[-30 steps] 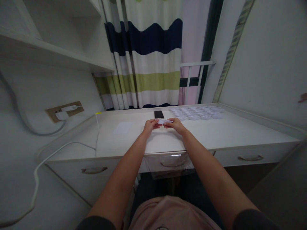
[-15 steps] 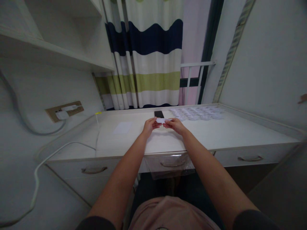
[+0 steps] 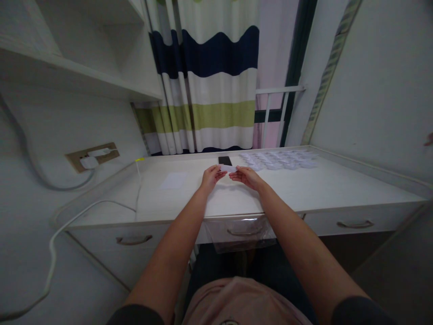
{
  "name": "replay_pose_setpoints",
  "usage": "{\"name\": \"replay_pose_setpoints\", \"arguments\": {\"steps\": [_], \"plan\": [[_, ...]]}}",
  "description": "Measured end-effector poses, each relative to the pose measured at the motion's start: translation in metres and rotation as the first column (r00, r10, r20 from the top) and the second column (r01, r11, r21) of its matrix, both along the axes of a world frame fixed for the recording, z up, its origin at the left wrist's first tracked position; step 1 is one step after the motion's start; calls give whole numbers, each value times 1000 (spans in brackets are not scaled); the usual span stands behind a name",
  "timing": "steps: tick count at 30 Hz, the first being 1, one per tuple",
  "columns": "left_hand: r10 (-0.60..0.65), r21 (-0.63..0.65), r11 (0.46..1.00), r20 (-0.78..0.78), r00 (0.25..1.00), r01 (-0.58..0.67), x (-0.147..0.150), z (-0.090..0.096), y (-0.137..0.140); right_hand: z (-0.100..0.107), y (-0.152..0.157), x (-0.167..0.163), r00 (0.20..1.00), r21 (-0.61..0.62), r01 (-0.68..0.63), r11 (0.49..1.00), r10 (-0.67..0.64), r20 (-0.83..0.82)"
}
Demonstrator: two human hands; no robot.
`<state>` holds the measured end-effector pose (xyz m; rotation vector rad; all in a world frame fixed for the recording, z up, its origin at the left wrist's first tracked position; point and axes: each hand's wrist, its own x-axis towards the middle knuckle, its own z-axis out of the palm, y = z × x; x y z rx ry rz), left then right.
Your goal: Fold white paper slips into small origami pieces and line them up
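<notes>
Just above the white desk, a small strip of white paper (image 3: 228, 168) spans the gap between my two hands. My left hand (image 3: 211, 177) pinches its left end between thumb and fingers. At the other end, my right hand (image 3: 248, 177) grips it in the same way. Whether the strip is folded is too small to tell. Behind it lies a flat black object (image 3: 224, 160), perhaps a phone. A stack or sheet of white paper (image 3: 173, 180) rests on the desk to the left of my hands.
Rows of small white folded pieces (image 3: 277, 160) lie at the back right of the desk (image 3: 324, 185). A white cable (image 3: 98, 202) runs over the left side. Clear plastic (image 3: 237, 234) hangs at the front edge over the middle drawer. A shelf (image 3: 101, 85) juts out upper left.
The white paper strip has tilted slightly between my hands, its right end a little lower. My fingers have shifted only slightly, and both hands still hold it.
</notes>
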<state>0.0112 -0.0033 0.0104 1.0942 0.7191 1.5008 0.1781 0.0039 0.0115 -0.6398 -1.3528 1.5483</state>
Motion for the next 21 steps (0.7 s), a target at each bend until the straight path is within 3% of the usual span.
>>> {"name": "replay_pose_setpoints", "arguments": {"steps": [8,15,21], "plan": [[-21,62,998,-30,999,23,-1,-7,4,1,-7,-1,994,91,-47,995,37,101],[-102,49,993,-118,988,108,3,-11,4,-7,3,-2,966,211,91,973,-138,219],[-33,47,998,-167,985,41,5,-13,6,-14,15,-6,935,374,171,911,-270,230]]}}
